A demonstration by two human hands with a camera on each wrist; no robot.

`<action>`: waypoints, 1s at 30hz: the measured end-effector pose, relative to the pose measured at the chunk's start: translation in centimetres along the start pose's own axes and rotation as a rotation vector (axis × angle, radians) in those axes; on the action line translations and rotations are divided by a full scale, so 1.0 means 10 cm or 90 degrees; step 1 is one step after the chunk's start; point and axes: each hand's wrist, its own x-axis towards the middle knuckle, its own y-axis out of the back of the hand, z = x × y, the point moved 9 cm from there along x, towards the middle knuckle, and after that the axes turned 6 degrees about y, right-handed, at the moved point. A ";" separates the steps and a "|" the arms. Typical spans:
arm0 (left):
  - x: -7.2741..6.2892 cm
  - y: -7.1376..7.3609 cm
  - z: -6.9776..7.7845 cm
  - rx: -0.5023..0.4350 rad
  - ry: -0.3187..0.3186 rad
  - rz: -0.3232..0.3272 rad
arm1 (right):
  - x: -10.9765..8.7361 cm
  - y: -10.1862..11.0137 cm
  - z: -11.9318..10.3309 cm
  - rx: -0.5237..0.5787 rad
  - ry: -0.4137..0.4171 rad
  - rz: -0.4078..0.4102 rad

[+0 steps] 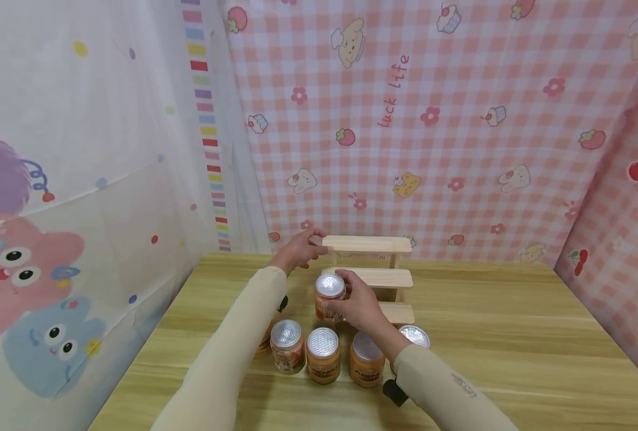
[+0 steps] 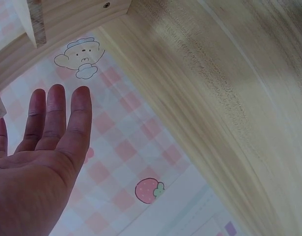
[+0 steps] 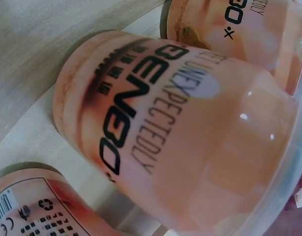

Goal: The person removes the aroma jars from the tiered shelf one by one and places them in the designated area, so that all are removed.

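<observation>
In the head view my right hand [image 1: 359, 302] grips an orange jar [image 1: 329, 293] with a silver lid, in front of a small three-step wooden rack [image 1: 369, 243]. Thumb and fingers lie on the jar's sides. At the left end of the rack's top board is my left hand [image 1: 299, 249]; in the left wrist view this hand [image 2: 47, 157] has its fingers extended beside the wooden frame [image 2: 67, 34]. A printed orange jar [image 3: 155, 128] fills much of the right wrist view, where my right hand does not show.
Several similar jars stand in a row in front of the rack, among them a jar [image 1: 287, 346], another jar [image 1: 323, 356] and a third jar [image 1: 367, 362]. My sleeves partly cover the outer ones. Behind the wooden table [image 1: 513, 341] hangs a pink checked cloth [image 1: 432, 149].
</observation>
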 end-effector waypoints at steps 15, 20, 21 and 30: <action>0.04 0.00 -0.03 -0.001 0.003 0.004 | -0.05 0.14 -0.01 0.009 -0.008 0.028; 0.02 0.00 -0.02 0.006 -0.005 0.005 | -0.08 0.23 -0.12 0.043 0.000 0.042; 0.02 0.01 -0.02 0.007 -0.005 0.005 | -0.09 0.24 -0.16 0.045 0.005 0.040; 0.02 -0.02 -0.02 0.002 0.001 0.008 | -0.15 0.53 -0.39 0.044 0.027 0.045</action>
